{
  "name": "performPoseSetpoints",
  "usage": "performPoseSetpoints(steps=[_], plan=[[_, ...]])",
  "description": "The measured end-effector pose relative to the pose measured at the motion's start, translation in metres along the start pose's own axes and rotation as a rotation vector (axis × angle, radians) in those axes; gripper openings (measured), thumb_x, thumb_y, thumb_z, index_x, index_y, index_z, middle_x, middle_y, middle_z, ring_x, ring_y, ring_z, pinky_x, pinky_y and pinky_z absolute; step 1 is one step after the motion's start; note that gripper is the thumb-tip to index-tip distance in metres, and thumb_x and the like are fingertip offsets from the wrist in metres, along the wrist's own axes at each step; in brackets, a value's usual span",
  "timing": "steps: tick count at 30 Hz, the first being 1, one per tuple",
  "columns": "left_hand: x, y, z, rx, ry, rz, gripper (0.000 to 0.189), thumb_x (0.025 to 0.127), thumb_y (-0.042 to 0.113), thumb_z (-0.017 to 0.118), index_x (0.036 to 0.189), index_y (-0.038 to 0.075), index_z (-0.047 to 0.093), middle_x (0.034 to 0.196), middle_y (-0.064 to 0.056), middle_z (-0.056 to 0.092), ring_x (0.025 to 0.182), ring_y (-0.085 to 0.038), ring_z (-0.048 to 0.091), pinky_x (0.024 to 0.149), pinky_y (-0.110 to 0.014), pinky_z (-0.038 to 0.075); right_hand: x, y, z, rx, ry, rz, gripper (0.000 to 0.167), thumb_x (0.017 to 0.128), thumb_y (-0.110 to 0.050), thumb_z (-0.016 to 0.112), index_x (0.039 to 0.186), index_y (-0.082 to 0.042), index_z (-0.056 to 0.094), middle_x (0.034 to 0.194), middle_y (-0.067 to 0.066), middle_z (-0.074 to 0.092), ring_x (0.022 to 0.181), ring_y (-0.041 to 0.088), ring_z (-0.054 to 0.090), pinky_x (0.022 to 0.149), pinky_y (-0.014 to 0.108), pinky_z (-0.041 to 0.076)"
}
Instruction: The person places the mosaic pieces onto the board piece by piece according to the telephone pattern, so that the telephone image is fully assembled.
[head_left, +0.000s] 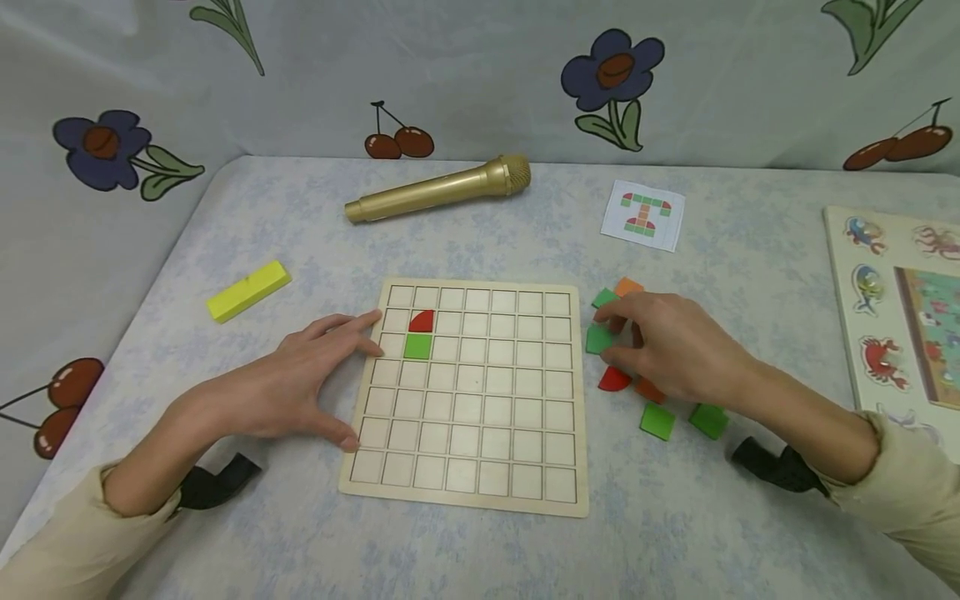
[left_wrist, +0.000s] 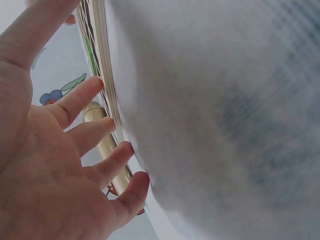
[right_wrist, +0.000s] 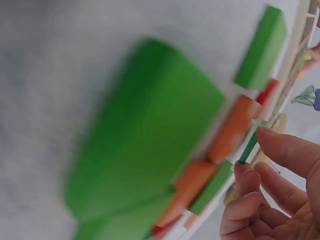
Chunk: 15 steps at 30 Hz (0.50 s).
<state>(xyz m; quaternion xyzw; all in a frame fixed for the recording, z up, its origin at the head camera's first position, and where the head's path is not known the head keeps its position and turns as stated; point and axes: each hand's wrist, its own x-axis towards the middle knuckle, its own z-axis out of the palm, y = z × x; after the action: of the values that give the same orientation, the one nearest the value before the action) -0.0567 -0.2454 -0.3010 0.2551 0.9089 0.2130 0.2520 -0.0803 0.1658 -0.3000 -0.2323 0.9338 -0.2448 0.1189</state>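
A wooden grid board (head_left: 468,502) lies mid-table, with a red quarter-circle tile (head_left: 422,322) and a green square tile (head_left: 417,346) in neighbouring cells near its upper left. My left hand (head_left: 288,383) has its fingers spread, and its fingertips and thumb rest along the board's left edge. At the right of the board, my right hand (head_left: 675,346) pinches a green tile (right_wrist: 249,148) between thumb and fingers, over a loose group of tiles. Around it lie another red quarter-circle tile (head_left: 615,379), an orange tile (head_left: 628,287) and several green ones, partly hidden under the hand.
Behind the board lies a gold microphone (head_left: 438,193). A pattern card (head_left: 642,216) with coloured shapes is at the back right, and a yellow block (head_left: 249,291) at the left. A board with sea-animal pictures (head_left: 862,292) stands at the right edge.
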Motion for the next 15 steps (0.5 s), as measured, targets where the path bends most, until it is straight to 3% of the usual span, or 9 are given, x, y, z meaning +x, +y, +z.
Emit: performPoseSetpoints(steps=[8, 15], plan=[[0.001, 0.001, 0.0, 0.008, -0.001, -0.001, 0.089, 0.061, 0.054, 0.09, 0.132, 0.018, 0.05, 0.163, -0.001, 0.016, 0.145, -0.032, 0.011, 0.106, -0.062, 0.019, 0.013, -0.019, -0.004, 0.018, 0.044, -0.042, 0.034, 0.085, -0.008, 0.075, 0.117, -0.005, 0.067, 0.096, 0.002, 0.067, 0.072, 0.016, 0.051, 0.061, 0.033, 0.043], [0.001, 0.0, 0.0, -0.007, 0.0, -0.011, 0.089, 0.06, 0.053, 0.091, 0.132, 0.019, 0.05, 0.163, 0.0, 0.015, 0.146, -0.031, 0.01, 0.106, -0.063, 0.018, 0.041, -0.054, 0.014, 0.065, 0.024, -0.088, 0.036, 0.085, -0.009, 0.074, 0.119, -0.006, 0.065, 0.096, 0.002, 0.067, 0.067, 0.015, 0.053, 0.063, 0.033, 0.045]])
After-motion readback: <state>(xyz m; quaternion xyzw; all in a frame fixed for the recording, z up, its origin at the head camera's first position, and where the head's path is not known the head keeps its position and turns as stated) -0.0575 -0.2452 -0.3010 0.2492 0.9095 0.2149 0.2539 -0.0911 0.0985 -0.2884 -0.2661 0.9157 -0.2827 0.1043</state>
